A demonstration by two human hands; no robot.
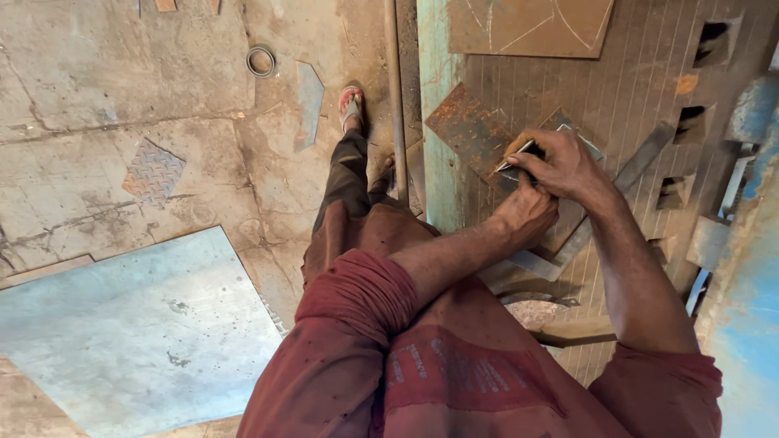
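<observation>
The right hand (560, 166) pinches a thin silver marking stick (514, 156) tight, its tip touching a rusty metal plate (471, 126) on the work table (641, 81), like a pencil for drawing a line. The left hand (527, 212) is curled under it and seems to press down, likely so the plate stays put. The plate is flat, brown and orange, lying tilted like a diamond.

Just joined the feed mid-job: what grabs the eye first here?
The two hands meet at centre right: the right hand holds a thin pointed metal scriber against a rusty metal plate on the workbench, while the left hand presses down beside it. At lower left, a large grey steel sheet lies on the cracked concrete floor.
</observation>
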